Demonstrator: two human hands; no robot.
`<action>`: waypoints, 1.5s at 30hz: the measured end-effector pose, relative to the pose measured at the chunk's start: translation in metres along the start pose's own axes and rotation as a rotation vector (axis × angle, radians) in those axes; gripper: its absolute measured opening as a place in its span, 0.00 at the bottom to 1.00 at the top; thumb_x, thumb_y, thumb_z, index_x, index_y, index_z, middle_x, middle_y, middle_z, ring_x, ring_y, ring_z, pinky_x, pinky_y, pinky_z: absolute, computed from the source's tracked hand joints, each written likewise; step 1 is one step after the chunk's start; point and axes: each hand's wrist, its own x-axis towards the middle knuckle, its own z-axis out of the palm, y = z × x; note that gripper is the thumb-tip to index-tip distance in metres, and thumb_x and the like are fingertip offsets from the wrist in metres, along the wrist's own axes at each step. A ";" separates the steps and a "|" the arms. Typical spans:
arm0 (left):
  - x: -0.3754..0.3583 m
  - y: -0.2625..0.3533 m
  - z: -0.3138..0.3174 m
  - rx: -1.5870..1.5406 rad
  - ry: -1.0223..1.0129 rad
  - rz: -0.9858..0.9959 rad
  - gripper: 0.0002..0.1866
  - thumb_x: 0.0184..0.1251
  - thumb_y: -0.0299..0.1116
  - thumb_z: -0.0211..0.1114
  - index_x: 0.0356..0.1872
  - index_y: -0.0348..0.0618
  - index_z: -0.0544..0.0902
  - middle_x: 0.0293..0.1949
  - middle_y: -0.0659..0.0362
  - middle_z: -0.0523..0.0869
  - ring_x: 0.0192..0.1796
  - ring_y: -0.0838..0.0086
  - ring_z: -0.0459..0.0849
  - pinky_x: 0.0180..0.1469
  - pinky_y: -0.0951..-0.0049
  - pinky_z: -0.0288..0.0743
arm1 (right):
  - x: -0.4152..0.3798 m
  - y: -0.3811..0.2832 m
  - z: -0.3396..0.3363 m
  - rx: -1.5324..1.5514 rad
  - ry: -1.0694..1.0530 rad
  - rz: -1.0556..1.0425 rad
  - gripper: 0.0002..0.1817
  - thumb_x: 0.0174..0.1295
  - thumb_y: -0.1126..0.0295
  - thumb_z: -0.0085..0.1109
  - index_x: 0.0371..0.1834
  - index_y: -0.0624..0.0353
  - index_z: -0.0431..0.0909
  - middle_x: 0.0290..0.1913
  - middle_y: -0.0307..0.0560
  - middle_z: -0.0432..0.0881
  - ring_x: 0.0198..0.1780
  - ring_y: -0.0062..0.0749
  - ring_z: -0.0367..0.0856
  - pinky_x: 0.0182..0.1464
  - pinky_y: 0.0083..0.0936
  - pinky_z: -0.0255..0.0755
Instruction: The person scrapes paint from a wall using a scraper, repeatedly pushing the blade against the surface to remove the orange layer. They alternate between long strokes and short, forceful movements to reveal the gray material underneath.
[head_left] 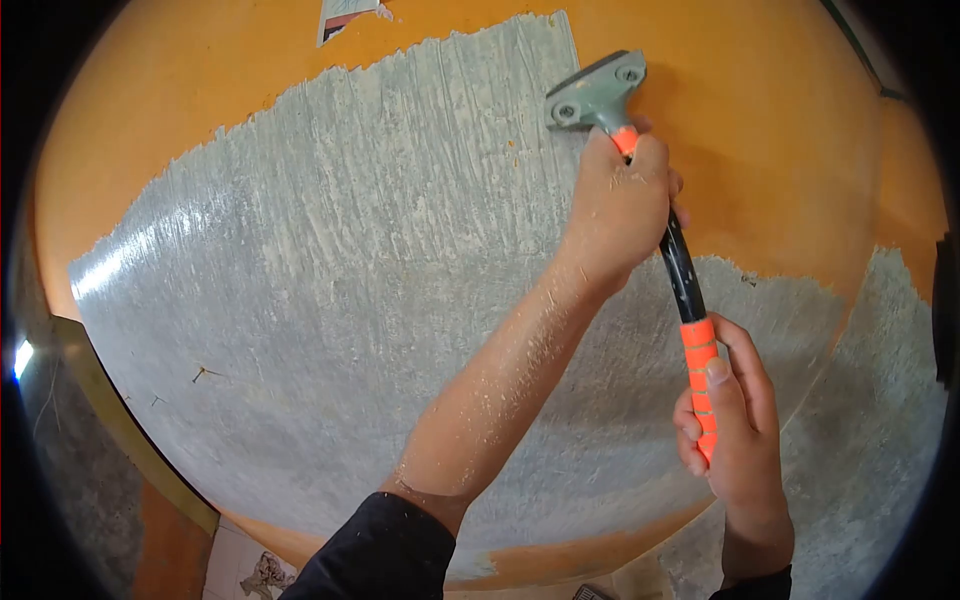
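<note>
A long-handled scraper (683, 275) is held against the wall, its grey-green head (597, 92) at the boundary between orange paint (770, 150) and scraped grey surface (400, 200). My left hand (622, 205) is wrapped round the shaft just below the head. Lower down, my right hand (738, 420) grips the orange handle end, thumb lying along it. Pale flakes of paint cling to my left forearm and hand. The blade's edge is hard to make out.
A torn paper (347, 17) sticks to the wall at the top. Nails (203, 373) poke out at lower left. A wall edge with a dark gap (130, 420) runs down the left side. Crumpled debris (266, 575) lies on the floor at the bottom left.
</note>
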 end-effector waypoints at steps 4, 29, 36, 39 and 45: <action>-0.005 -0.001 -0.001 0.017 -0.032 0.009 0.18 0.72 0.35 0.49 0.56 0.34 0.67 0.27 0.60 0.76 0.24 0.73 0.77 0.28 0.72 0.70 | -0.004 -0.001 0.000 0.004 0.003 0.023 0.26 0.78 0.55 0.43 0.69 0.61 0.61 0.19 0.39 0.69 0.13 0.17 0.63 0.16 0.17 0.58; -0.017 -0.003 -0.022 0.011 0.000 0.003 0.21 0.72 0.34 0.49 0.60 0.30 0.66 0.23 0.62 0.73 0.21 0.77 0.75 0.28 0.75 0.72 | -0.009 0.012 0.018 0.039 -0.027 0.057 0.26 0.78 0.55 0.43 0.70 0.62 0.61 0.20 0.41 0.70 0.14 0.18 0.64 0.17 0.18 0.60; -0.018 0.002 -0.025 0.020 -0.021 0.011 0.21 0.72 0.34 0.49 0.60 0.30 0.67 0.23 0.62 0.73 0.21 0.77 0.75 0.29 0.75 0.72 | -0.010 0.016 0.025 0.020 -0.013 0.019 0.25 0.78 0.57 0.43 0.70 0.62 0.61 0.20 0.39 0.69 0.14 0.16 0.63 0.17 0.17 0.60; -0.021 0.002 -0.027 0.022 -0.017 0.004 0.21 0.72 0.34 0.49 0.60 0.30 0.67 0.23 0.62 0.73 0.21 0.77 0.75 0.29 0.75 0.71 | -0.012 0.017 0.029 0.014 -0.014 0.021 0.25 0.78 0.58 0.43 0.70 0.62 0.61 0.20 0.38 0.69 0.15 0.15 0.64 0.17 0.17 0.60; -0.055 -0.016 -0.039 0.034 -0.001 -0.054 0.21 0.72 0.35 0.49 0.60 0.31 0.67 0.22 0.62 0.74 0.21 0.77 0.75 0.27 0.75 0.71 | -0.033 0.045 0.033 -0.009 -0.010 0.075 0.24 0.78 0.60 0.43 0.70 0.62 0.62 0.20 0.36 0.69 0.16 0.14 0.64 0.18 0.16 0.60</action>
